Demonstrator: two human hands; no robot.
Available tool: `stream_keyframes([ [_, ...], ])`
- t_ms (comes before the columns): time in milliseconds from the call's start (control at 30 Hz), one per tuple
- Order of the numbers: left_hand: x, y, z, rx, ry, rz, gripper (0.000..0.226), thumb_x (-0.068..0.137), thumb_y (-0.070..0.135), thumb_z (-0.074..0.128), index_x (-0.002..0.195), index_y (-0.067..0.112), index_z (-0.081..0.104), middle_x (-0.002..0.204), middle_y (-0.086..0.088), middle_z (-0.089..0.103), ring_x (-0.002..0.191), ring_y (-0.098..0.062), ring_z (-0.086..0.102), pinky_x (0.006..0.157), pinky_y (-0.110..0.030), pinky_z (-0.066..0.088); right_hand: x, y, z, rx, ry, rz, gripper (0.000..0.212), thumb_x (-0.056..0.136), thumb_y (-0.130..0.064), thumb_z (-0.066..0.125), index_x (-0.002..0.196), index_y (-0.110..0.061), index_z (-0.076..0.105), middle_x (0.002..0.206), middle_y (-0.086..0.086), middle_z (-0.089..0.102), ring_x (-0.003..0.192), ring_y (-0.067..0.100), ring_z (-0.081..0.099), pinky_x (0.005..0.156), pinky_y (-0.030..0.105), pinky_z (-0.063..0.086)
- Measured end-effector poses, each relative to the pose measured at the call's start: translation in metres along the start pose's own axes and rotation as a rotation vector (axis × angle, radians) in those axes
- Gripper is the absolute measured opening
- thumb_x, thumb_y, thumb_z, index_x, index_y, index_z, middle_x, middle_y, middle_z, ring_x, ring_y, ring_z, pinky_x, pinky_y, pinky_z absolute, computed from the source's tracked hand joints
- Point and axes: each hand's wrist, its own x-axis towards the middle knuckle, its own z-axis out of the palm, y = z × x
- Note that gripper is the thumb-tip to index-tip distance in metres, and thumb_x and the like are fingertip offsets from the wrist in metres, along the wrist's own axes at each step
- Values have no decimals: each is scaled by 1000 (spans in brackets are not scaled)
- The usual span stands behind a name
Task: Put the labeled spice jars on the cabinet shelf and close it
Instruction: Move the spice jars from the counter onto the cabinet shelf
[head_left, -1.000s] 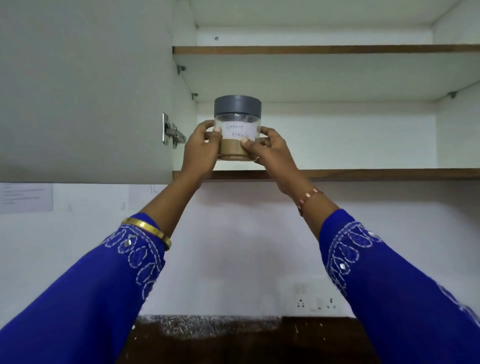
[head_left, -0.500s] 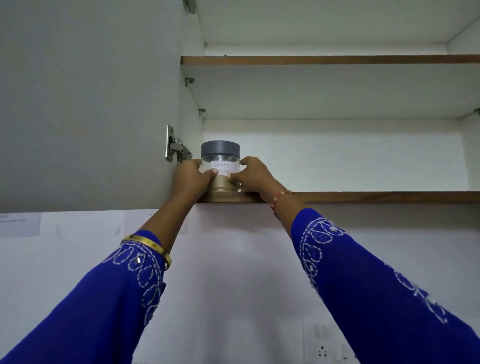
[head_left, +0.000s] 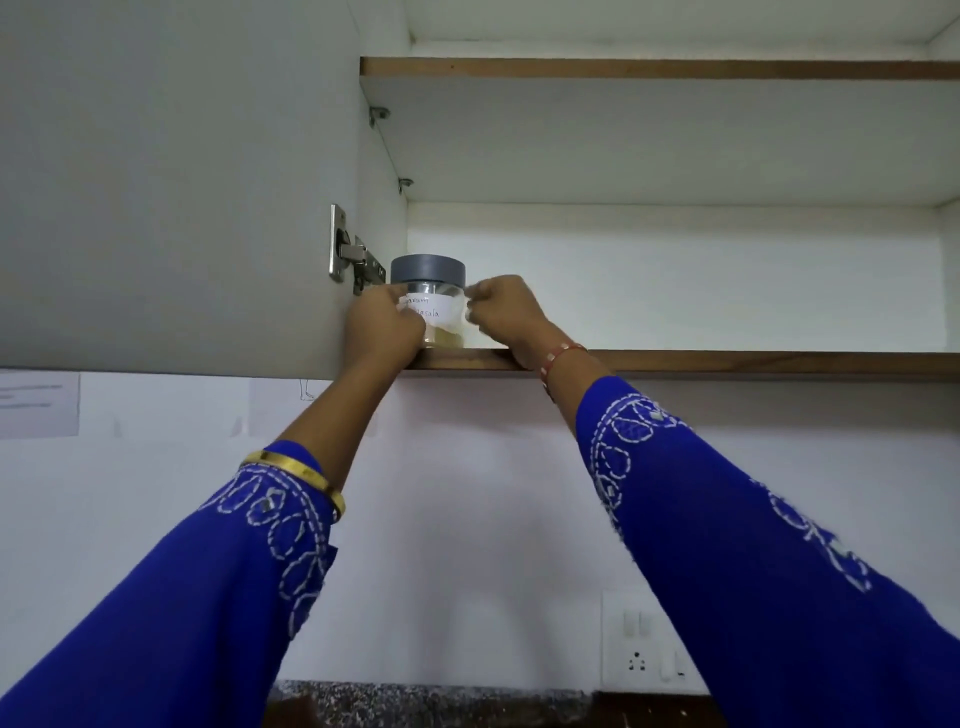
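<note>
Spice jar (head_left: 429, 304): clear body, grey screw lid, white handwritten label reading roughly "Garam Masala", brown powder filling only the lower part. Head view, the only one. Position: upright on the lower cabinet shelf (head_left: 727, 359), at its far left end and close to the front lip, just beside the cabinet's left wall. Left hand (head_left: 382, 325): fingers curled round the jar's left side, partly covering the label, gripping it. Right hand (head_left: 506, 314): fingers curled against the jar's right side, pinching it near the label's edge. Cabinet door (head_left: 171, 182): open, swung out to the left of the jar, its metal hinge (head_left: 353, 257) just beside the jar lid. Upper shelf (head_left: 660, 67): above the jar, nothing visible on it. Wall socket (head_left: 644, 644): well below the jar, to its right. Other labelled jars: none in view. Stage, as judged: one jar being settled; door not yet closed. Risks, as judged: jar so near the front lip could tip off if released carelessly or nudged by a withdrawing wrist; standing this close to the hinge, it could be struck or obstruct the door when that is closed, so pushing it further back seems prudent.
</note>
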Motion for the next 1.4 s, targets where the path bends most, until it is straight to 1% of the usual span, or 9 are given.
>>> stream_keyframes([
  [100,-30,1,-7,-186,69,61,42,87,-1,42,124,8,58,126,-9,61,116,-20,56,89,-18,40,-34,-2,-7,107,113,-104,36,86,1,54,122,0,60,125,15,62,116,22,57,103,29,43],
  [233,-86,3,-12,-327,98,108,35,88,-1,45,118,7,62,119,-5,65,109,-11,58,90,-11,43,-102,7,-11,104,134,-199,36,87,-6,58,123,-7,60,114,2,66,88,7,60,87,14,44],
  [333,-136,4,-12,-405,38,68,31,91,3,48,117,9,63,112,0,65,104,-6,58,86,-3,42,-163,21,-16,163,124,-189,35,86,-6,60,121,-4,61,107,-4,68,100,5,61,91,14,45],
  [533,-247,-3,-6,-490,-85,-94,27,93,7,49,116,11,63,118,-2,65,109,-12,61,95,-18,48,-278,57,-35,174,124,23,37,89,-9,59,126,-10,58,132,5,58,124,15,54,107,24,41],
  [700,-326,-9,2,-533,-229,-179,27,92,5,49,114,9,64,114,-2,66,109,-13,62,95,-19,49,-357,92,-50,206,134,237,34,88,-6,59,122,-8,61,125,5,63,119,13,57,105,27,44],
  [833,-382,-12,11,-543,-349,-227,27,90,-1,49,112,3,64,109,0,64,106,-11,61,93,-16,48,-411,109,-57,198,135,371,33,87,-1,59,120,-1,60,115,1,63,101,4,60,89,7,47],
  [967,-443,-23,19,-550,-498,-336,28,90,-1,50,114,3,63,107,0,65,106,-11,60,97,-23,48,-467,125,-62,168,85,508,36,86,1,59,122,2,58,118,8,63,100,7,59,88,11,48],
  [1167,-543,-45,13,-465,-750,-564,28,91,2,50,115,5,63,114,-3,64,108,-16,60,100,-34,48,-566,152,-74,34,-281,818,44,83,-14,67,125,-9,57,125,8,63,111,14,60,99,35,49],
  [1400,-614,-77,11,-345,-937,-849,28,89,1,51,113,7,64,115,-11,67,104,-20,63,97,-35,50,-620,140,-61,-320,-964,944,84,71,-28,79,142,-19,35,139,2,46,116,15,49,86,19,36],
])
